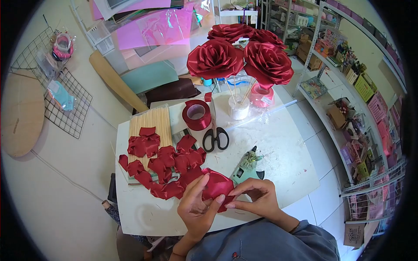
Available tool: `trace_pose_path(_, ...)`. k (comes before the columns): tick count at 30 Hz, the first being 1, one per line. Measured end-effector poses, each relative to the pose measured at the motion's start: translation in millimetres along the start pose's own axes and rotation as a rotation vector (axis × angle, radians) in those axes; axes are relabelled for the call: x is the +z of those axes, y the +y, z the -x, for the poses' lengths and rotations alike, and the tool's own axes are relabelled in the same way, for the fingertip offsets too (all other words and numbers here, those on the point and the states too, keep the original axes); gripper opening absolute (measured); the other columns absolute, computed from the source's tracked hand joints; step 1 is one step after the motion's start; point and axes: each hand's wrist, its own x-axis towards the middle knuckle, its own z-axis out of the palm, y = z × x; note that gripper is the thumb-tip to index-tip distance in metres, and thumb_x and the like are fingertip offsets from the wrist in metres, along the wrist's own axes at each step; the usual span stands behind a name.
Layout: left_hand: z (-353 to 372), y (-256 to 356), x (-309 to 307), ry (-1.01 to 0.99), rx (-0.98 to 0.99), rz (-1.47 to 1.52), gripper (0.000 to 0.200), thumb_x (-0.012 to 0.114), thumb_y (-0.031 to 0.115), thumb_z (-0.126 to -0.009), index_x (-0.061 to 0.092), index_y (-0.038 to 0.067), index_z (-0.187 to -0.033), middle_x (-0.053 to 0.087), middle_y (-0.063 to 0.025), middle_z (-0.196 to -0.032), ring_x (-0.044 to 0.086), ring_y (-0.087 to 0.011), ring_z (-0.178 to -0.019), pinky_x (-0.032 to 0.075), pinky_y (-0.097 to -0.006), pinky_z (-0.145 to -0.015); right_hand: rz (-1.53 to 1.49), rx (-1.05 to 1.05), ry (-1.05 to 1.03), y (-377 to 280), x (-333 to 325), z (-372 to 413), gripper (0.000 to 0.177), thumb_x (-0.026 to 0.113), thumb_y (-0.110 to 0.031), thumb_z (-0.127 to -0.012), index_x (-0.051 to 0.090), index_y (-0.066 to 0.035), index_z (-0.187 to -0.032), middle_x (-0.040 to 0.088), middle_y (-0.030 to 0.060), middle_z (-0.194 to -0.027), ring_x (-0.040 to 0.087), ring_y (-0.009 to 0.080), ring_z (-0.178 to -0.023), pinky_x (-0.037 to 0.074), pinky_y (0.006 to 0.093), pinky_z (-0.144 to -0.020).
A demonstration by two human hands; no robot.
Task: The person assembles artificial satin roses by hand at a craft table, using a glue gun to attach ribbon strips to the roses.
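Observation:
Between both hands, over the table's front, is a piece of shiny red satin ribbon (219, 185). My left hand (198, 208) grips its left and lower side with thumb and fingers. My right hand (257, 198) pinches its right edge between thumb and forefinger. Left of the hands lie several folded red ribbon petals (165, 163), some on a bundle of thin wooden sticks (150, 119). Just beyond my right hand a green glue gun (247, 167) rests on its side. Black-handled scissors (215, 139) lie near a roll of red ribbon (196, 115).
Several red ribbon roses (215, 58) on sticks stand in a white holder (239, 108) at the back of the white table (287, 148). A pink roll (262, 95) sits beside it. Metal shelves (322, 100) with baskets line the right; a wire grid (69, 104) hangs left.

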Motion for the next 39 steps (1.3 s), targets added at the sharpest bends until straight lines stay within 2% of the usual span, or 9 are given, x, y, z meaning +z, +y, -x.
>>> trace_pose_path(6, 3.2, -6.4, -8.1, 0.003, 0.034, -0.075, 0.041, 0.052, -0.013, -0.072, 0.043, -0.009, -0.112, 0.039, -0.0172, -0.116, 0.04, -0.0226, -0.109, 0.042, -0.027, -0.085, 0.011, 0.006, 0.059, 3.9, 3.7, -0.2, 0.022, 0.066, 0.005, -0.067, 0.059, 0.002, -0.087, 0.059, 0.0088, -0.082, 0.058, 0.0123, -0.078, 0.047, 0.0238, -0.072)
trace_pose_path(14, 2.1, -0.9, -0.2, 0.036, 0.028, -0.093, 0.043, 0.056, -0.011, -0.07, 0.044, -0.009, -0.111, 0.041, -0.0185, -0.112, 0.045, -0.0225, -0.104, 0.051, -0.0256, -0.074, -0.002, 0.0, 0.121, 6.7, 4.9, -0.3, 0.022, 0.065, 0.006, -0.068, 0.059, 0.001, -0.088, 0.059, 0.0081, -0.084, 0.057, 0.0114, -0.078, 0.047, 0.0231, -0.073)
trace_pose_path(26, 3.5, -4.5, -3.1, 0.035, 0.156, -0.345, 0.046, 0.062, -0.011, -0.065, 0.046, -0.009, -0.108, 0.043, -0.0204, -0.109, 0.054, -0.0199, -0.09, 0.053, -0.0231, -0.065, -0.012, 0.007, 0.078, 6.1, 2.8, 0.2, 0.03, 0.064, 0.007, -0.068, 0.052, 0.001, -0.095, 0.057, 0.0091, -0.089, 0.058, 0.0132, -0.082, 0.046, 0.0247, -0.075)
trace_pose_path(29, 4.9, -5.3, -2.9, 0.105, 0.156, -0.299, 0.047, 0.062, -0.011, -0.065, 0.046, -0.009, -0.108, 0.043, -0.0197, -0.109, 0.052, -0.0195, -0.092, 0.053, -0.0226, -0.066, -0.057, 0.003, 0.088, -2.9, 6.2, -0.3, 0.027, 0.06, 0.004, -0.073, 0.049, 0.001, -0.098, 0.057, 0.0098, -0.088, 0.059, 0.0137, -0.08, 0.047, 0.0257, -0.073)
trace_pose_path(31, 4.4, -6.8, -3.9, 0.146, 0.171, -0.278, 0.048, 0.062, -0.012, -0.065, 0.045, -0.009, -0.109, 0.043, -0.0194, -0.11, 0.051, -0.02, -0.094, 0.053, -0.0233, -0.067, -0.176, -0.016, 0.167, -9.3, 8.5, -1.6, 0.016, 0.052, -0.003, -0.081, 0.048, 0.001, -0.096, 0.057, 0.009, -0.082, 0.057, 0.013, -0.077, 0.045, 0.0257, -0.071)
trace_pose_path(33, 4.2, -7.4, -5.2, 0.183, 0.186, -0.257, 0.048, 0.061, -0.013, -0.065, 0.044, -0.009, -0.11, 0.042, -0.0191, -0.11, 0.05, -0.0205, -0.095, 0.053, -0.024, -0.068, -0.124, 0.0, 0.101, 6.0, -3.5, 3.2, 0.013, 0.048, -0.006, -0.084, 0.047, 0.001, -0.094, 0.056, 0.0085, -0.079, 0.055, 0.0124, -0.075, 0.044, 0.0248, -0.07)
trace_pose_path(35, 3.5, -7.6, -6.0, 0.183, 0.209, -0.257, 0.051, 0.06, -0.014, -0.065, 0.042, -0.008, -0.112, 0.041, -0.0189, -0.112, 0.049, -0.0218, -0.098, 0.053, -0.0262, -0.07, -0.07, 0.013, 0.035, 11.8, -6.7, 7.0, 0.013, 0.044, -0.01, -0.086, 0.047, 0.001, -0.092, 0.054, 0.0079, -0.077, 0.053, 0.0118, -0.073, 0.043, 0.0239, -0.068)
trace_pose_path(37, 3.1, -9.0, -5.9, 0.195, 0.216, -0.26, 0.051, 0.06, -0.014, -0.065, 0.041, -0.008, -0.112, 0.04, -0.0189, -0.112, 0.049, -0.0223, -0.097, 0.053, -0.0268, -0.07, 0.048, 0.209, -0.038, 10.3, -4.6, 9.2, 0.019, 0.042, -0.016, -0.088, 0.047, 0.001, -0.081, 0.051, 0.0055, -0.067, 0.049, 0.0102, -0.066, 0.041, 0.0228, -0.062)
trace_pose_path(39, 3.2, -8.9, -5.4, 0.207, 0.22, -0.266, 0.051, 0.059, -0.014, -0.065, 0.041, -0.008, -0.112, 0.04, -0.019, -0.113, 0.049, -0.0228, -0.097, 0.053, -0.0274, -0.07, 0.061, 0.139, 0.075, 2.9, 13.2, 1.7, 0.021, 0.043, -0.017, -0.088, 0.046, 0.0, -0.077, 0.049, 0.0046, -0.064, 0.047, 0.0093, -0.061, 0.04, 0.022, -0.059)
